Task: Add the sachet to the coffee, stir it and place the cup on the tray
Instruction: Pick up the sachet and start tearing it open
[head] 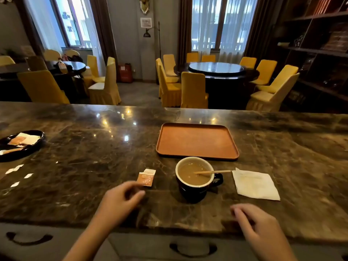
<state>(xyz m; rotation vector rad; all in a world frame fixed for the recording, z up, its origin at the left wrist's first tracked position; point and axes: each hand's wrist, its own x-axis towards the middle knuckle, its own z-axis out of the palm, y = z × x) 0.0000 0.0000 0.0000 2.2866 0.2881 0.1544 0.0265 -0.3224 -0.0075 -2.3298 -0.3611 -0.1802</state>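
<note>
A dark cup (195, 187) with a white inside holds milky coffee and stands on the marble counter, handle to the right. A wooden stir stick (212, 172) leans in it over the right rim. An orange sachet (146, 177) with its top torn lies flat just left of the cup. My left hand (122, 196) hovers right below the sachet, fingers loosely curled, holding nothing. My right hand (258, 223) rests near the counter's front edge, below the napkin, fingers apart and empty. The orange-brown tray (197, 140) sits bare just behind the cup.
A white napkin (256, 184) lies right of the cup. A black dish (20, 144) with sachets is at far left, with small paper scraps (17, 174) near it. Drawer handles (193, 248) sit below the counter edge. Tables and yellow chairs stand beyond the counter.
</note>
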